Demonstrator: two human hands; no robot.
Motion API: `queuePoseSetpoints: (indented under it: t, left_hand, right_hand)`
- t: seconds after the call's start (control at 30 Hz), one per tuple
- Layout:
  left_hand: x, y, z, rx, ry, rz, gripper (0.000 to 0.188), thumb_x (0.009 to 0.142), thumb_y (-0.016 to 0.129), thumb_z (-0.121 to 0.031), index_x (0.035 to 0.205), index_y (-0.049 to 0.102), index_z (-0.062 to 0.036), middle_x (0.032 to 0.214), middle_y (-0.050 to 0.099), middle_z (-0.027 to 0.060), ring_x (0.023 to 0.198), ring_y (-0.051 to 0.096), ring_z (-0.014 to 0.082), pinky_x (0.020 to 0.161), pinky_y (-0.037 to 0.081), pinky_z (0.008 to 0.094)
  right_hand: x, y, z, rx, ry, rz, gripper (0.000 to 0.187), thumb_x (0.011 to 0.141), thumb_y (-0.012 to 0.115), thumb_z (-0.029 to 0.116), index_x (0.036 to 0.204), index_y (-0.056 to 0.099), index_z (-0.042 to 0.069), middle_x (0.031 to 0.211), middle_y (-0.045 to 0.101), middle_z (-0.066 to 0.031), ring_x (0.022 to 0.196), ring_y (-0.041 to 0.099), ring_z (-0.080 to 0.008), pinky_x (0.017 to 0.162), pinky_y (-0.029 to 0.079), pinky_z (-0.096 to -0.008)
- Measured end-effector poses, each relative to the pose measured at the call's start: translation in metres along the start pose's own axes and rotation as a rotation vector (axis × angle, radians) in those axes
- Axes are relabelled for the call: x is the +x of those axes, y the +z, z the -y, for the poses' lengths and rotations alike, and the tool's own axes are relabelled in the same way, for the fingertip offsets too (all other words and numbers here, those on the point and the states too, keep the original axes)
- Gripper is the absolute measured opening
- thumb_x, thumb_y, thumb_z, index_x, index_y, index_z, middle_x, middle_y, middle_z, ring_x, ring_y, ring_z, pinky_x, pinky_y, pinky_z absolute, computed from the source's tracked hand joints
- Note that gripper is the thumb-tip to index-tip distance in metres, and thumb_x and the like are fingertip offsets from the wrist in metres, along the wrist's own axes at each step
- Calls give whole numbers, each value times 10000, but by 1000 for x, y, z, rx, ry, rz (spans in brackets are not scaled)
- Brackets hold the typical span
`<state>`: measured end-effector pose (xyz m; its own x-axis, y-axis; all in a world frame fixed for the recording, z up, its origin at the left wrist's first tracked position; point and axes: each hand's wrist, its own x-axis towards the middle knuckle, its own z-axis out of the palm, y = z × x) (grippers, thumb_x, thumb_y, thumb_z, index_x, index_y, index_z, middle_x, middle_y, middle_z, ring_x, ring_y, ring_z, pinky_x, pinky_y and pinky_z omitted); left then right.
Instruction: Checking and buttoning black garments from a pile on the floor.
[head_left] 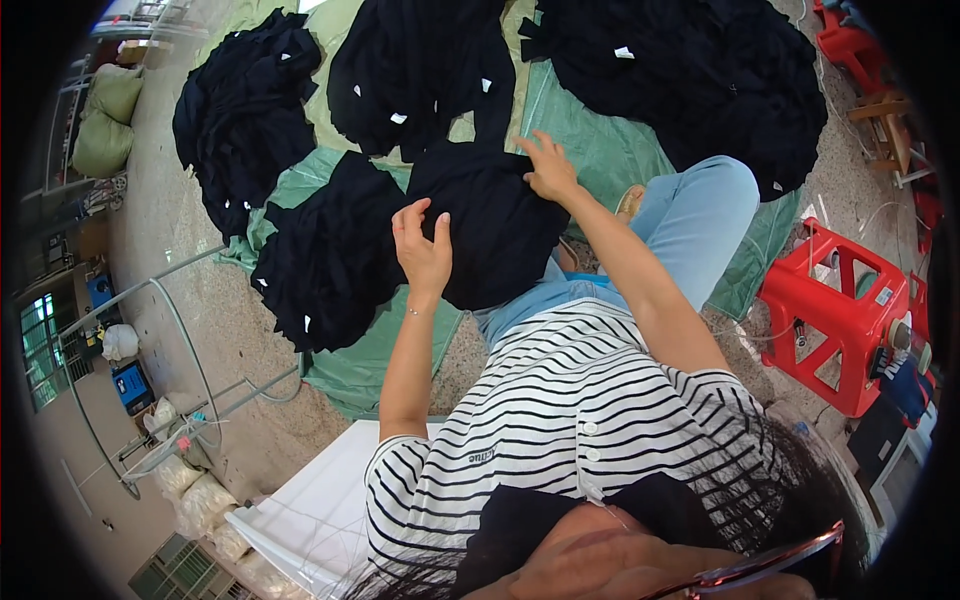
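A dark garment (487, 225) lies over my lap, bunched toward my knees. My left hand (424, 247) is raised at its left edge, fingers apart and holding nothing. On the other side, my right hand (548, 168) hovers at the garment's upper right edge with its fingers spread; whether it touches the cloth is hard to tell. Close by on the left is a heap of dark garments (335, 255) with small white tags, resting on a green sheet (385, 372).
More dark garment piles sit ahead: one far left (243, 120), one in the middle (420, 70), a large one at right (700, 75). A red plastic stool (835, 310) stands at my right. A metal tube frame (190, 345) stands left, near a white board (310, 500).
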<state>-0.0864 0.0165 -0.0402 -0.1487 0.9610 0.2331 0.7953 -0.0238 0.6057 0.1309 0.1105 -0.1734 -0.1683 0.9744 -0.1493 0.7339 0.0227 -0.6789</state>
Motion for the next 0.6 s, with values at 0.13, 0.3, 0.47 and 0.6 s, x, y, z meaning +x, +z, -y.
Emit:
queuePoseSetpoints:
  t: [0.13, 0.3, 0.47, 0.6]
  left_hand:
    - [23, 3, 3, 16, 129, -57, 394, 816, 729, -107, 1171, 582, -24, 1163, 555, 162, 1108, 515, 356, 964, 431, 429]
    - [45, 10, 15, 259, 143, 161, 857, 708, 797, -135, 1458, 383, -143, 1552, 270, 174, 1443, 205, 406, 1132, 269, 529]
    - [64, -5, 7, -168, -211, 382, 338, 715, 711, 0, 1048, 679, -45, 968, 699, 144, 956, 682, 254, 876, 500, 361]
    - [77, -90, -14, 17, 180, -339, 163, 728, 663, 33, 872, 604, -14, 799, 604, 75, 730, 586, 176, 706, 490, 302]
  right_hand:
    - [15, -28, 19, 142, -79, -99, 322, 754, 687, 64, 1076, 669, 73, 1377, 522, -129, 1224, 505, -369, 996, 451, -430]
    - [-34, -146, 49, 389, -459, -700, 314, 737, 583, -152, 970, 651, 46, 1101, 702, -78, 1068, 639, -282, 936, 469, -350]
    - [-66, -230, 74, 438, -584, -1026, 307, 821, 508, -187, 1029, 627, 6, 1084, 710, -119, 1031, 670, -214, 914, 510, -280]
    - [-66, -239, 81, 600, -538, -912, 250, 880, 525, -147, 1044, 633, 9, 1057, 716, -112, 1006, 674, -184, 903, 513, -274]
